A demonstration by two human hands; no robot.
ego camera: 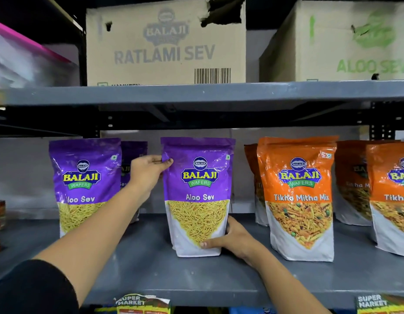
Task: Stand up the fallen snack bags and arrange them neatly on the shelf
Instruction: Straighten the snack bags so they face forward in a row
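your left hand (148, 172) pinches the upper left edge of the middle purple aloo sev bag (198, 196), upright on the grey shelf (151, 268). your right hand (232, 240) clasps its lower right corner; an orange tikha mitha mix bag (298, 198) stands just right.

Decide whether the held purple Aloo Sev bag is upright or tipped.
Upright: the Aloo Sev bag stands on its base on the shelf, label level.

Purple bag (134, 165) behind front left one mostly hidden, orange bag (392, 198) cut off at right edge, pink-topped stuff (21, 57) upper left too blurred to ID.
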